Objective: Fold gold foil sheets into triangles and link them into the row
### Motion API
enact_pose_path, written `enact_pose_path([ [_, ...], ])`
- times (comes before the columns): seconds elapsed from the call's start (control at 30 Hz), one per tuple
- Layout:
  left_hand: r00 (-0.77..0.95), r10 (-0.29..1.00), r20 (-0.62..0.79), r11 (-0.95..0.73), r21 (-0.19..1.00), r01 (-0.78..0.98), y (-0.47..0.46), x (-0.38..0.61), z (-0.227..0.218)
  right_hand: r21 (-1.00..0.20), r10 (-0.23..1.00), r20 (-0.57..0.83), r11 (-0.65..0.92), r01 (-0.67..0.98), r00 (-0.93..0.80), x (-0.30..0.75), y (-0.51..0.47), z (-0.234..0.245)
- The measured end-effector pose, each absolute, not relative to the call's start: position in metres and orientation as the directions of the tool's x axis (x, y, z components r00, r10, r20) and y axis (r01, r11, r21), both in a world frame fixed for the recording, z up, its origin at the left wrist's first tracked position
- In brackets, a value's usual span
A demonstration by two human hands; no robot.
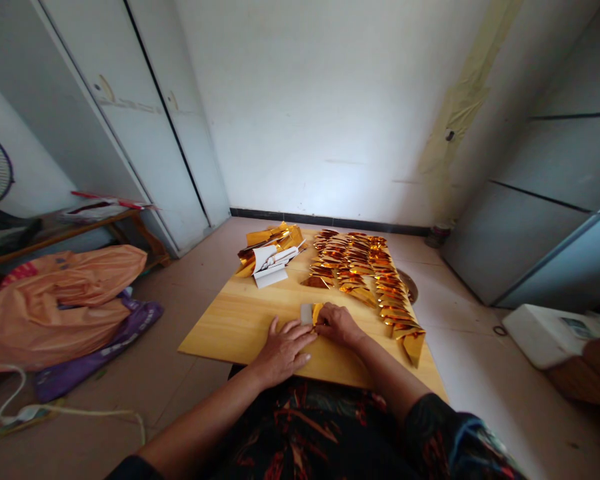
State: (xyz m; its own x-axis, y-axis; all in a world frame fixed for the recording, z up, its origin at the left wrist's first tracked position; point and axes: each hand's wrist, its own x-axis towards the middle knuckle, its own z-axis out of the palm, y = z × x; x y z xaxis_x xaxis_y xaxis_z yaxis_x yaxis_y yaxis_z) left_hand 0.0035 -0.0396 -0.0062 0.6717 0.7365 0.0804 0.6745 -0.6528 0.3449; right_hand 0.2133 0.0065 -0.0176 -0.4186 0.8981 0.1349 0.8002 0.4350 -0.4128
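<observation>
My left hand [285, 351] lies flat on the wooden board [220, 330], fingers stretched out, with its fingertips at the lower edge of a small sheet of gold foil paper [317, 311]. A pale grey strip [306, 314] shows at the sheet's left side. My right hand [338, 325] is closed, its fingers pinching and pressing the sheet's right part, which they partly hide. Farther right on the board stand rows of folded gold foil papers [360, 267], overlapping one another.
At the board's far left lie loose gold foil sheets [290, 233] and an opened white paper box [271, 275]. Beyond are a wall [305, 120] and a grey cabinet [165, 133]. An orange cloth bag [70, 300] and a white cord [80, 410] lie on the floor at left.
</observation>
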Motion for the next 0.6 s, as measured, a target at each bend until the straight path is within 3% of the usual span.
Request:
enact_pose_path([
  [0.37,0.67,0.733,0.117,-0.674,0.261,0.692,-0.0425,0.0077,-0.0125,-0.678,0.937,0.153,0.33,0.657,-0.313,0.2173,0.0103,-0.0222],
  [0.6,0.72,0.681,0.137,-0.726,0.261,0.637,-0.0421,0.0054,-0.0055,-0.664,0.931,0.175,0.352,0.659,-0.32,0.2172,0.0084,-0.02],
])
